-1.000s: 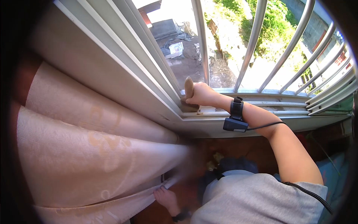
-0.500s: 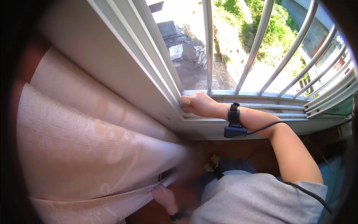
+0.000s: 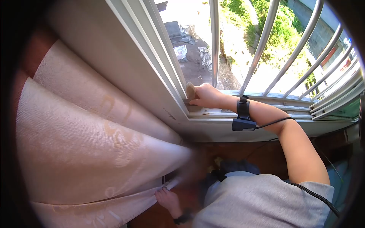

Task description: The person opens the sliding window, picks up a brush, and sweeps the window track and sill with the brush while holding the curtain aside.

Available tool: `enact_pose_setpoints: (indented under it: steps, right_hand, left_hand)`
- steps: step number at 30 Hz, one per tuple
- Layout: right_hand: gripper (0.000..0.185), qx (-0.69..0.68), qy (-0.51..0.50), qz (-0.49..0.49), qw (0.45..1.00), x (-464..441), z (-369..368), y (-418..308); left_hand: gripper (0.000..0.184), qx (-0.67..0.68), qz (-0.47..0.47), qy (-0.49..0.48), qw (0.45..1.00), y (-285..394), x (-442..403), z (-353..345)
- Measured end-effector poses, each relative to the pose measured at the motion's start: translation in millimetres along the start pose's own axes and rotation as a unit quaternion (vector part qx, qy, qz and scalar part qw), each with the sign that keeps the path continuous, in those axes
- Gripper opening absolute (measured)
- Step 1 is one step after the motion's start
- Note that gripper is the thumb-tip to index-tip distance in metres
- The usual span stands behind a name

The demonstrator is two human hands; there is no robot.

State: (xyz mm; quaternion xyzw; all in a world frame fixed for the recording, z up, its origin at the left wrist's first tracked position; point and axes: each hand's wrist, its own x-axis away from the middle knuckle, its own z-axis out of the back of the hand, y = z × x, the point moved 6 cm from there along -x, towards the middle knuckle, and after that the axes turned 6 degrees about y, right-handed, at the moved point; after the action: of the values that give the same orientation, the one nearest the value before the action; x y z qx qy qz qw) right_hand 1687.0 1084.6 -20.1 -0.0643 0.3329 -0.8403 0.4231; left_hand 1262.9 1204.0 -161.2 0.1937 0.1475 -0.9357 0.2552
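Observation:
At the inner left corner of the window track (image 3: pixel 218 114), my right hand (image 3: pixel 208 96) is closed on a small brown piece that looks like folded cloth (image 3: pixel 190 91). The piece sticks up past my fingers, beside the upright window frame (image 3: pixel 157 57). Lower down, my left hand (image 3: pixel 167 200) pinches the edge of a pale pink patterned curtain (image 3: pixel 83 136), which is pulled out to the left. A dark band with a small box (image 3: pixel 243 124) and a cable is on my right wrist.
Curved metal bars (image 3: pixel 262 49) stand outside the window. Beyond them are greenery (image 3: pixel 281 32), bare ground and a grey block-like object (image 3: pixel 173 29). Reddish-brown floor (image 3: pixel 190 193) shows below the sill. Bluish fabric (image 3: pixel 339 175) lies at the right edge.
My right hand dipped low into the track corner, then rose slightly, and the cloth's top shows again. The view has shifted a little. My left hand stays on the curtain edge.

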Motion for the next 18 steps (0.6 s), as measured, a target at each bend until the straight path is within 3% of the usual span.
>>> enact_pose_setpoints:
  steps: [2,5,7,10,16,18]
  right_hand:
    - [0.026,-0.021,0.031,0.042,0.998,3.5,-14.6,-7.5]
    - [0.021,-0.009,-0.001,0.049,0.999,6.4,-11.2,-13.0]
    - [0.018,0.037,-0.053,0.017,0.998,11.2,-7.0,-15.3]
    - [0.02,0.033,-0.05,-0.008,0.998,12.5,-0.5,-13.0]
    - [0.026,-0.011,0.057,0.054,0.997,9.5,-23.0,-7.0]
    - [0.024,-0.002,0.087,0.121,0.989,14.7,-23.7,-8.9]
  left_hand:
    - [0.007,0.0,-0.001,0.007,1.0,0.8,-1.7,1.4]
    - [0.008,0.002,0.024,-0.034,0.999,-4.1,1.5,-5.2]
    - [0.008,0.005,0.02,-0.022,1.0,-4.8,3.1,-3.4]
    - [0.008,-0.002,0.019,0.004,1.0,-7.6,3.6,-1.9]
    - [0.007,-0.003,0.01,0.015,1.0,-6.6,7.3,3.8]
    - [0.007,0.002,0.011,0.012,1.0,-6.5,7.8,2.1]
